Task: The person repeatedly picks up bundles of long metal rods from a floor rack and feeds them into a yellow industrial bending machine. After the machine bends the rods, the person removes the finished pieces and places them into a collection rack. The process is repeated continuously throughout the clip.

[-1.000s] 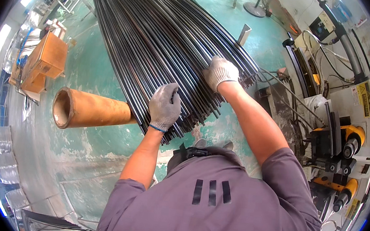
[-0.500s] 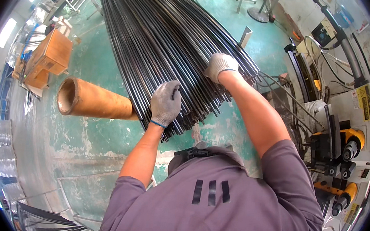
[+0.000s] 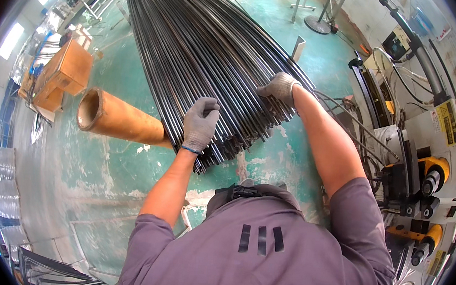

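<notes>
A wide bundle of long, slim black metal rods (image 3: 193, 46) fans toward me, its near ends uneven. Both my hands wear grey knit gloves. Over the left part of the bundle, close to the near ends, my left hand (image 3: 200, 123) is closed with its fingers curled in. Whatever those fingers may hold is hidden. At the right side of the bundle my right hand (image 3: 280, 88) lies low on the rods, knuckles up and thumb side pointing left. Its fingers are bent and closed, and what is under them cannot be seen.
A thick brown cardboard tube (image 3: 126, 119) lies left of the rods, its far end against them. Brown boxes (image 3: 67, 72) stand beyond it. On the right is a machine (image 3: 403, 143) with hoses and yellow-black parts. A metal upright (image 3: 298, 49) stands by the bundle's right edge.
My right hand has turned and shifted slightly right and nearer, its thumb side now lower on the rods. My left hand stays closed in nearly the same spot. The whole view has shifted a little.
</notes>
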Demonstrator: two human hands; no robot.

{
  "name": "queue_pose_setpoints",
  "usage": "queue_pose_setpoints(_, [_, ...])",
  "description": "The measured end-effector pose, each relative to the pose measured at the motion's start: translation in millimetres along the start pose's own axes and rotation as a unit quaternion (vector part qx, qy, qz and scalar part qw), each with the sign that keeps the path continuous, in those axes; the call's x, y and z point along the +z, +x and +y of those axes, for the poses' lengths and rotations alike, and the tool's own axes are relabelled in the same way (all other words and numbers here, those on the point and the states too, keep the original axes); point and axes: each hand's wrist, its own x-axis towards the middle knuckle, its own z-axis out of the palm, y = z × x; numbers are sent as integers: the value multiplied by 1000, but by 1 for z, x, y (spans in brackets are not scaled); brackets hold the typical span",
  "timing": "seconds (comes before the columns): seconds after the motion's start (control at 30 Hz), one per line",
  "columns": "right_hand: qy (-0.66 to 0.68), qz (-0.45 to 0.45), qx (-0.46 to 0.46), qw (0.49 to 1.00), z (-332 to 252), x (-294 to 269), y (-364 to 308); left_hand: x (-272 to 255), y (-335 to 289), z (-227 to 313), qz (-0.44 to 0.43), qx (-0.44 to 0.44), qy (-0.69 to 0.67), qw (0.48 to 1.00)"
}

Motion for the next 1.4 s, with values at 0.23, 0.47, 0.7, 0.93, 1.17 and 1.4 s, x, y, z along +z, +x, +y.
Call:
queue_pose_setpoints(0.23, [140, -36, -27, 989, 16, -14, -48, 34, -18, 64, -90, -172, -176, 965])
queue_pose_setpoints(0.47, [19, 6, 22, 1000, 74, -8, -237, 97, -22, 63, -223, -306, -386, 841])
queue_pose_setpoints(0.7, [-50, 161, 288, 943, 173, 56, -450, 147, -4, 61, -212, -381, -529, 728])
queue_pose_setpoints(0.93, [-110, 361, 347, 859, 273, 169, -521, 185, -65, 74, -225, -531, -475, 665])
queue_pose_setpoints(1.17, [-99, 390, 501, 766, 360, 210, -648, 216, -41, 123, -302, -437, -474, 702])
queue_pose_setpoints(1.4, [82, 609, 698, 366, 443, 265, -679, 293, -51, 183, -335, -295, -458, 769])
